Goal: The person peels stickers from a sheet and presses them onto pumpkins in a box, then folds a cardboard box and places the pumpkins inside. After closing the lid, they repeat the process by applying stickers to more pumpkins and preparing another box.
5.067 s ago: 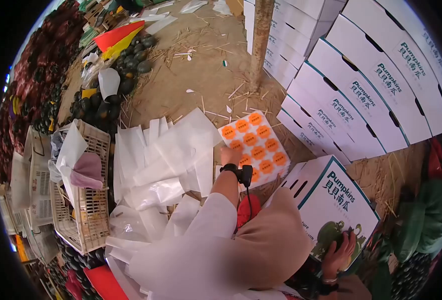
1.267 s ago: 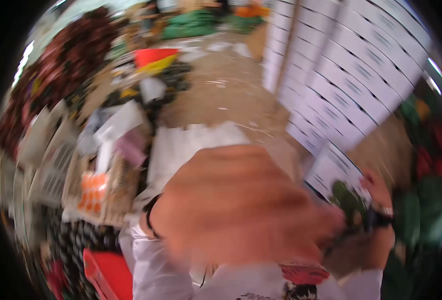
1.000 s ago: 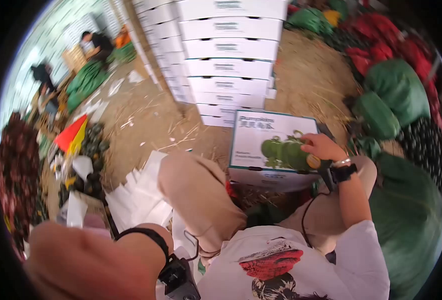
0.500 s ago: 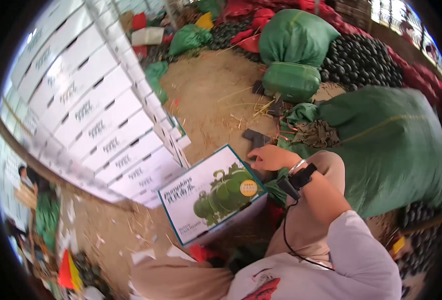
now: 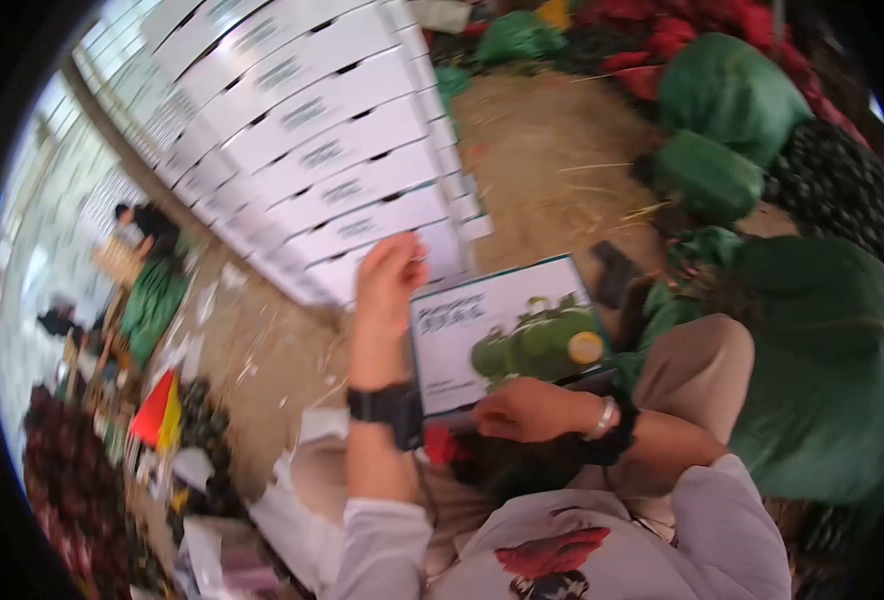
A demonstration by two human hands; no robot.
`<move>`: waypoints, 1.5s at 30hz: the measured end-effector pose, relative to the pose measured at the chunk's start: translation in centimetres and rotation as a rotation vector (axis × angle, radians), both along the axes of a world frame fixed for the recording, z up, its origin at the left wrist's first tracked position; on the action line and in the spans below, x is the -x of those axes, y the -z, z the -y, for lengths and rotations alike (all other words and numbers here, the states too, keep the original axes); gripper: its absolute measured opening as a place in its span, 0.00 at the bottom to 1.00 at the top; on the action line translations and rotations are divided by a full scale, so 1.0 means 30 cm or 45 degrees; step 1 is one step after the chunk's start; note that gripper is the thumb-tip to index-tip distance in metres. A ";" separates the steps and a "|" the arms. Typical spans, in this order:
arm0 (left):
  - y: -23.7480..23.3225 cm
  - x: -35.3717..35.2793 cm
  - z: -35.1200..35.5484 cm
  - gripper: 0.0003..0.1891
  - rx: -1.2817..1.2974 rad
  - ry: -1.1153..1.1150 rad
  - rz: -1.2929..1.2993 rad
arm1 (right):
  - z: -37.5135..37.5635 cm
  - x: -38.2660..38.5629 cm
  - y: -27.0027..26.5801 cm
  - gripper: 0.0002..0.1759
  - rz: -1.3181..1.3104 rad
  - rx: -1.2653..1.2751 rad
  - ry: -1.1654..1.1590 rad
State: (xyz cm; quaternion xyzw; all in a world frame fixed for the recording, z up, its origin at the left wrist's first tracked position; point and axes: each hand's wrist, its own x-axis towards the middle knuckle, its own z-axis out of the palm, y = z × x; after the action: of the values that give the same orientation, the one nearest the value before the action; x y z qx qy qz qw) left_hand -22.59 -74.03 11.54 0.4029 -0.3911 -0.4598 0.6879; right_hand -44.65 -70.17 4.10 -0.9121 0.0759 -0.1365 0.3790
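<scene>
A white cardboard box (image 5: 452, 350) with green edges and a printed picture of green pumpkins sits in front of me, between my knees. My left hand (image 5: 392, 270) is raised beside its left edge, over the stacked boxes in view; motion blurs its fingers, which seem bent. Across the box's near edge lies my right hand (image 5: 532, 408), closed with the fingers curled in; whatever it may hold is hidden. A black band circles each wrist. Below the box, something red (image 5: 444, 445) and a dark heap (image 5: 527, 465) lie partly covered by my arm.
A tall stack of white boxes (image 5: 347, 150) rises ahead. Green sacks (image 5: 812, 370) and dark round produce (image 5: 832, 180) lie to the right. At left are another person (image 5: 152, 228), a red-and-yellow object (image 5: 159, 412) and a dark red netted pile (image 5: 72, 490). Straw litters the dirt floor.
My left hand has come into view beside the box. The right hand has moved from the box's far right corner to its near edge. The view has swung left.
</scene>
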 end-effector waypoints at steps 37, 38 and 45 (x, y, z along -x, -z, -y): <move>0.182 0.030 -0.032 0.06 0.222 -0.992 1.507 | -0.254 -0.214 0.062 0.19 0.221 -1.487 0.268; 0.185 0.028 -0.025 0.06 0.138 -0.909 1.277 | -0.250 -0.216 0.072 0.19 0.228 -1.474 0.257; 0.249 0.015 -0.015 0.06 -0.141 -0.528 0.521 | -0.237 -0.200 0.076 0.17 0.235 -1.268 0.296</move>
State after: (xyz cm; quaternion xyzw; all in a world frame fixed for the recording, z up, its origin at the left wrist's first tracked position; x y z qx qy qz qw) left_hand -23.05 -73.57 4.06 0.5956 -0.4055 -0.2394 0.6508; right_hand -38.66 -63.06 1.81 -0.5910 0.1988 -0.2048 0.7545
